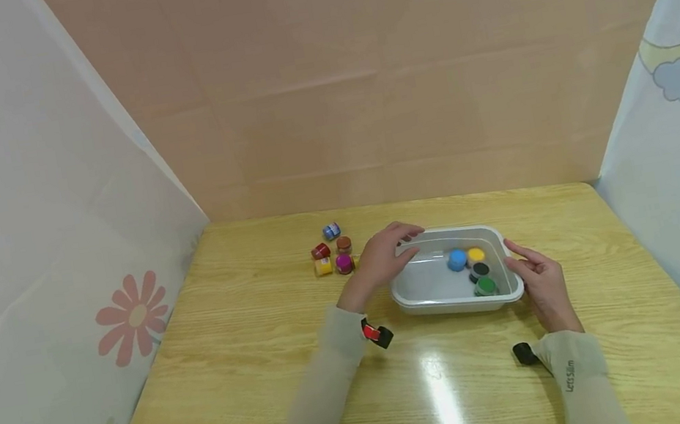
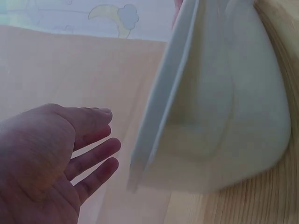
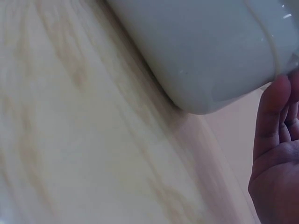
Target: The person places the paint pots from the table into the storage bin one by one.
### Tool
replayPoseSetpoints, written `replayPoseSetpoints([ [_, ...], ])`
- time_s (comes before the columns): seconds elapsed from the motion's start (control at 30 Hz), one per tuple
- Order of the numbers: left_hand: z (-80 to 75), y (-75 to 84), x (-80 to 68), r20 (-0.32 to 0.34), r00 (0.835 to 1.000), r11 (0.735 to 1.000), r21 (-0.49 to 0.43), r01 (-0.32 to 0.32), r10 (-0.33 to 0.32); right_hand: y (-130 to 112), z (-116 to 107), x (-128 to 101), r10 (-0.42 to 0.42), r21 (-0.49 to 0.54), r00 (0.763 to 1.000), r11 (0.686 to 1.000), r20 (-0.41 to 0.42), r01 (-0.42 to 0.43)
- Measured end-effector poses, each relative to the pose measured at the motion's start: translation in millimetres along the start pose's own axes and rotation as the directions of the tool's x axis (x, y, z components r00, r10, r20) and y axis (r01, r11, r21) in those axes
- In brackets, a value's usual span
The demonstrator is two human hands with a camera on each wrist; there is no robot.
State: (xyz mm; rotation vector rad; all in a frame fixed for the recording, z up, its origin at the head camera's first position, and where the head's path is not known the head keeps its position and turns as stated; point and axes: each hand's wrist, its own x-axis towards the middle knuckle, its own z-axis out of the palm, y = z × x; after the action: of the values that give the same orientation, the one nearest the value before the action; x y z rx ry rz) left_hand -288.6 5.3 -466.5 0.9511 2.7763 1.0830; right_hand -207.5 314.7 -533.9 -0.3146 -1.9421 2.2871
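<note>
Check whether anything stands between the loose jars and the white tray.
Yes: in the head view, the left hand stands between the loose jars and the white tray, hiding part of that stretch. Nothing else visible does.

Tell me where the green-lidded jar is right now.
In the head view, the green-lidded jar is in the near right corner of the white tray, next to the black-lidded jar, at the end by the right hand.

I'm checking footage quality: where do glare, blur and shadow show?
Head view: a bright glare streak on the table in front of the tray; left wrist view: the tray's lower rim looks smeared, the left hand clearer; right wrist view: the table's grain is soft and washed out, the right hand darker.
</note>
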Motion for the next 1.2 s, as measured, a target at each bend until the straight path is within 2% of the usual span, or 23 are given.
replayPoseSetpoints([
  [0.33,-28.5,-43.2,-33.4,-0.123,0.992,0.996,-0.088,0.001,-0.012,-1,0,-1,0.013,-0.017,1.0,1.0,-0.004,-0.013],
  [0.47,-36.1,-60.6,-46.2,-0.14,0.989,0.99,-0.135,0.037,-0.056,-1,0,0,-0.001,-0.021,1.0,1.0,0.004,0.001],
  [0.63,-42.3,-79.7,-57.7,-0.139,0.986,0.99,-0.113,0.082,-0.097,0,0,0,-0.004,-0.007,1.0,1.0,0.006,0.004],
  [0.77,-43.9,-91.2,-62.7,-0.127,0.984,0.99,-0.086,0.112,-0.123,0,0,0,-0.007,-0.002,1.0,1.0,-0.003,0.007],
  [0.9,-42.8,-99.5,-64.5,-0.121,0.985,0.991,-0.066,0.113,-0.12,-1,-1,-1,-0.009,-0.01,1.0,1.0,0.004,0.009],
  [1.2,-37.6,-110.1,-63.4,-0.085,0.985,0.988,0.015,0.155,-0.153,-1,0,-2,0.007,-0.022,1.0,1.0,0.005,-0.007],
])
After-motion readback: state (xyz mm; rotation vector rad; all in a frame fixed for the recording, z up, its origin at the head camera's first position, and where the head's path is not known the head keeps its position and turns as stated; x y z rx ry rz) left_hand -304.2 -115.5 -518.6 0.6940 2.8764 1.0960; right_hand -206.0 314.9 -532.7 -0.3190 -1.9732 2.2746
